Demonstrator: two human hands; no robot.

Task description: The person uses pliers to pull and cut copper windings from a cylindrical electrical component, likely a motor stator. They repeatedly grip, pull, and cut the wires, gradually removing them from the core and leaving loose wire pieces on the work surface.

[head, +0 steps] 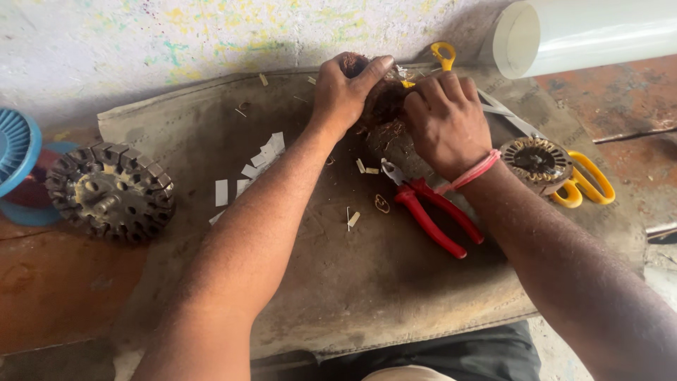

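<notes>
- My left hand (343,92) grips the top of a dark wound motor core (384,106), fingers curled tight over it.
- My right hand (446,123) covers the core's right side, fingers closed on it; a pink band sits at the wrist.
- The core rests at the far edge of the worn mat (352,282), near the wall.
- Red-handled pliers (430,212) lie just beside my right wrist.
- Yellow-handled scissors (582,187) lie to the right, with a small round slotted part (536,161) resting on them.
- A large slotted core (111,192) sits well apart, left.

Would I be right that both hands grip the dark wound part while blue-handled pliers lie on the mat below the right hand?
Not quite: the head view shows the pliers have red handles. Both hands, left hand and right hand, do grip the dark wound part on the mat.
</notes>
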